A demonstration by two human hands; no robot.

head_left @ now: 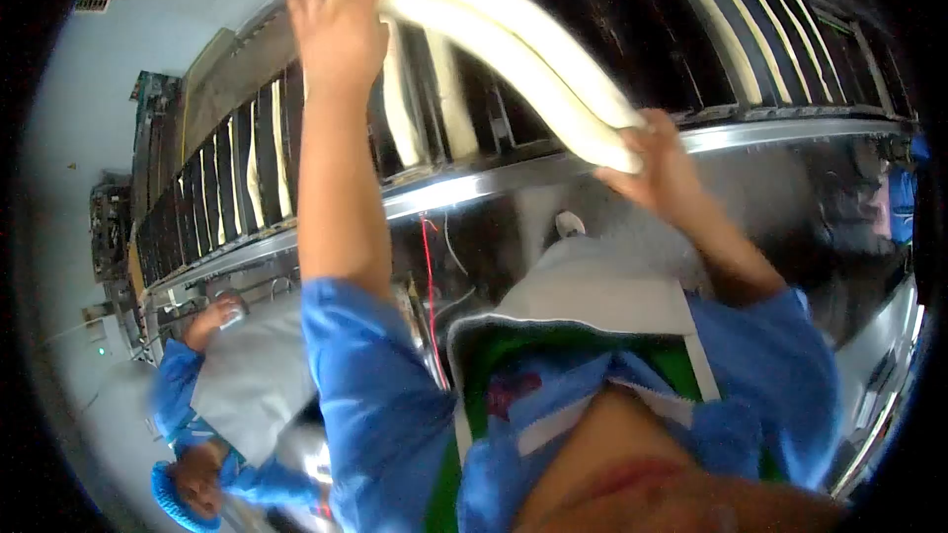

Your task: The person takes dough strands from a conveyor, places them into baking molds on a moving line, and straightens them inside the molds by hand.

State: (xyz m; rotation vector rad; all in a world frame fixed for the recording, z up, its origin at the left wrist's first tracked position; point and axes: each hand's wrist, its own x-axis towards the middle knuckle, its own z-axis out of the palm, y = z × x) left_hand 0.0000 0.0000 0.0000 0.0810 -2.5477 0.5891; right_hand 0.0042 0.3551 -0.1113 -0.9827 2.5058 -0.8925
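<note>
Two long, pale white, smooth strips (538, 64), bent in an arc, are held up side by side between my hands over the slatted conveyor. What they are made of cannot be told. My left hand (341, 35) is at their far left ends, thumb against them and fingers stretched upward, partly blurred. At the near right ends, my right hand (657, 163) has its fingers wrapped round both strips. Beneath them lies the dark slatted conveyor (632, 20), with more white strips (400, 104) lying in its slots close to my left forearm.
The conveyor's metal rail (464, 188) runs across in front of me. More white strips (741, 49) lie in slots at the right, others at the left. A co-worker (237, 385) in blue with a hair cover stands at my left. A red cord (430, 286) hangs below the rail.
</note>
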